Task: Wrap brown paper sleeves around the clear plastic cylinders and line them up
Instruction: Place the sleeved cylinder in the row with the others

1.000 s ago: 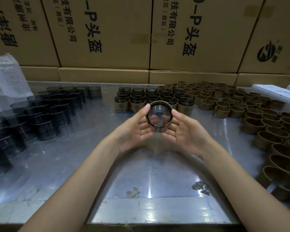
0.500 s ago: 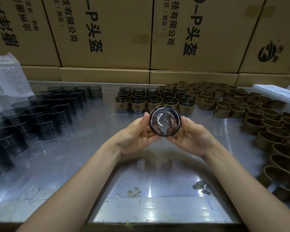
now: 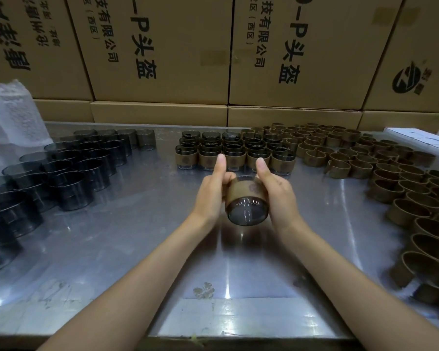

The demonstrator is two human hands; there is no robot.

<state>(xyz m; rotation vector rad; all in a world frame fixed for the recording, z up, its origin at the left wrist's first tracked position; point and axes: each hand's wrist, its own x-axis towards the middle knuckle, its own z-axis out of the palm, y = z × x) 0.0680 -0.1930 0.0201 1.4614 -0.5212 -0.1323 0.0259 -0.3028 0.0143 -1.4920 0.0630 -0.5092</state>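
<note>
A clear plastic cylinder with a brown paper sleeve (image 3: 246,201) around it is held above the metal table (image 3: 127,239), tilted so its closed end faces me. My left hand (image 3: 213,191) grips its left side and my right hand (image 3: 276,191) its right side, both thumbs pointing up. Behind my hands stand neat rows of sleeved cylinders (image 3: 233,153). Bare clear cylinders (image 3: 69,171) are grouped at the left. Loose brown sleeves (image 3: 390,173) are spread over the right side.
Stacked cardboard boxes (image 3: 162,54) wall off the far edge of the table. A clear plastic bag (image 3: 8,115) sits at the far left and white boxes (image 3: 416,140) at the far right. The table's front edge runs just below my forearms.
The cylinder has turned from facing me open-end on to tilted with the sleeve's side showing. Both hands shifted slightly down and the thumbs lifted off it.
</note>
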